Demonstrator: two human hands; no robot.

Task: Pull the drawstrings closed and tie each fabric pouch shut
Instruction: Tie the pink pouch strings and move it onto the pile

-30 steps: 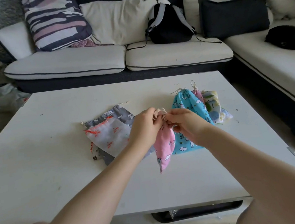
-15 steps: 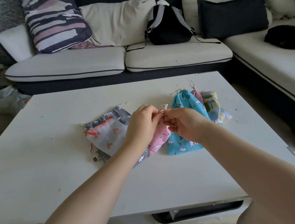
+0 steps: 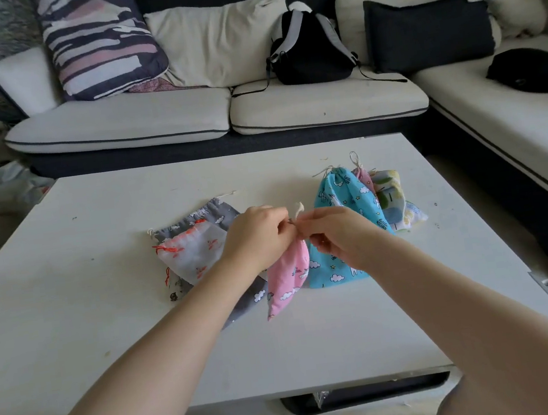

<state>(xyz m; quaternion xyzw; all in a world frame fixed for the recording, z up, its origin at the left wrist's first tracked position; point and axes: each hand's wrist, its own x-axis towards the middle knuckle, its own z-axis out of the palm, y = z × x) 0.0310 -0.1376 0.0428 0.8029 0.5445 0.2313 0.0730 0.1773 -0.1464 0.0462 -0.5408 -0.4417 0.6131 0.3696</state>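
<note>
Left hand (image 3: 260,235) and right hand (image 3: 333,234) both pinch the cream drawstring (image 3: 298,210) at the pink pouch's (image 3: 289,276) neck; its lower end rests on the surface (image 3: 89,316).

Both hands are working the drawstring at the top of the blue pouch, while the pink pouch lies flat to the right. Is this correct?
Not quite: the colours are swapped. In the head view the left hand and right hand pinch the drawstring of the pink pouch; the blue pouch lies on the table to the right.
</note>
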